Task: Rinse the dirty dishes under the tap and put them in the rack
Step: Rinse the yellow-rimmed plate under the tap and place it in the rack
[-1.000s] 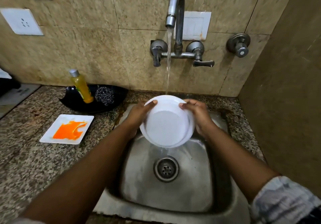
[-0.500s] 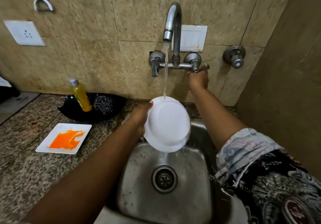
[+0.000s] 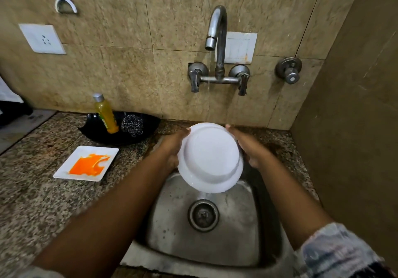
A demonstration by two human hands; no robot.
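A round white bowl (image 3: 211,158) is tilted over the steel sink (image 3: 206,247), its underside facing me. My left hand (image 3: 172,148) grips its left rim and my right hand (image 3: 247,148) grips its right rim. Only a thin trickle falls from the spout of the tap (image 3: 217,40), and water runs off the bowl's lower edge toward the drain (image 3: 203,215). A square white plate (image 3: 64,173) smeared with orange sauce lies on the granite counter to the left. No rack is in view.
A black dish (image 3: 148,122) behind the plate holds a yellow soap bottle (image 3: 105,114) and a steel scrubber (image 3: 131,124). A separate valve (image 3: 289,71) sticks out of the tiled wall at right. A brown side wall (image 3: 355,126) closes off the right.
My right hand left the tap's right handle and came back to the bowl's right rim. The handle now points down and the stream has thinned to a trickle.
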